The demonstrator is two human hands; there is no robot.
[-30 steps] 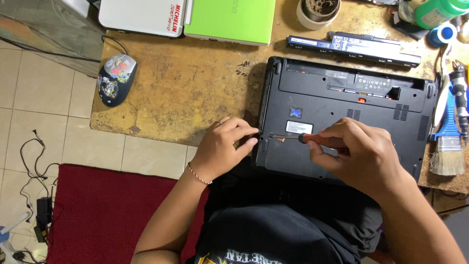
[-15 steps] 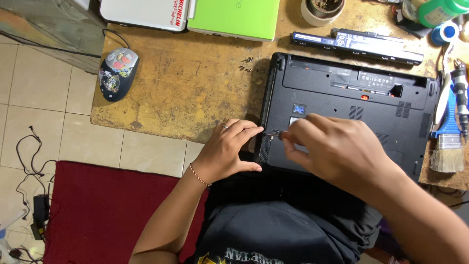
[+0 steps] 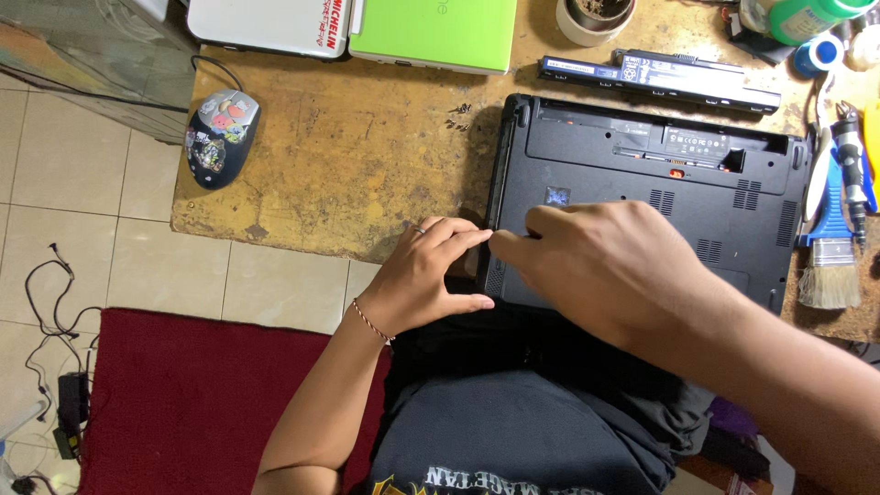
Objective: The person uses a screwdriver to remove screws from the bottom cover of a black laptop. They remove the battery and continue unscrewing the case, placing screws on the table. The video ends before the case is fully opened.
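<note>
A black laptop [image 3: 642,165] lies upside down on a worn wooden table [image 3: 348,174], its battery bay empty. My left hand [image 3: 426,275] is curled around the laptop's near left corner, fingers on top and thumb at the front edge. My right hand [image 3: 614,266] reaches across the underside to the left edge, thumb and fingers pinched there right against my left fingertips. What sits between the pinched fingers is hidden. A thin bracelet is on my left wrist.
The long black battery [image 3: 660,78] lies behind the laptop. Small screws [image 3: 458,115] sit left of it. A mouse [image 3: 223,136], a white laptop [image 3: 266,23], a green laptop [image 3: 431,32], a cup [image 3: 594,18], a brush [image 3: 830,266] and a screwdriver [image 3: 852,156] ring the table. A red mat [image 3: 183,403] and cables [image 3: 46,302] are on the floor.
My right hand has slid left from the middle of the laptop's underside to its left edge, meeting my left fingers. My left hand has stayed at the corner.
</note>
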